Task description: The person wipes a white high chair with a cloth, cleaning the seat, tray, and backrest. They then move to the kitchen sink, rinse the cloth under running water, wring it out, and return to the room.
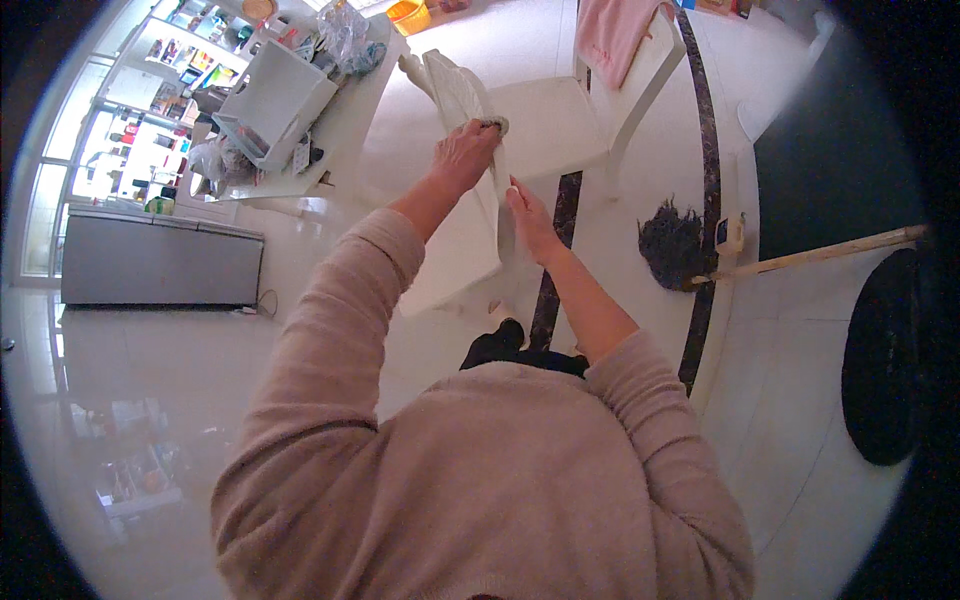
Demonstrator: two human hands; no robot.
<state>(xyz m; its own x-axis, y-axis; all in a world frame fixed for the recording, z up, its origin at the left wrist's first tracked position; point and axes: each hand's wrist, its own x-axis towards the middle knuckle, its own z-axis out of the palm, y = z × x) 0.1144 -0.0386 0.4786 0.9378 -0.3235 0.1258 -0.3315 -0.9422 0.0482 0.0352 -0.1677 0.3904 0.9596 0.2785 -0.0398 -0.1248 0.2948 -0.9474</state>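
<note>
My left hand [469, 154] is closed around a bunched length of cream fabric [457, 90]. Its folds spread up and away past my knuckles, and a rough, ribbed-looking edge shows by my fingers. Lower and to the right, my right hand [534, 225] has thumb and fingertips at a pale edge below the fabric. Whether they pinch cloth or only rest against it is unclear. Under both hands lies a white seat-like surface [450, 255], partly covered. Just beyond stands a white chair [551, 120] with a pink towel [615, 37] draped over its backrest.
To the left, a white table [352, 142] holds a white plastic organizer [281, 97] and clear plastic bags [345, 37]. A grey cabinet-like appliance [161, 259] stands farther left. At right are a dark mop head [671, 244] with a wooden handle [817, 255] and a black round object [881, 360].
</note>
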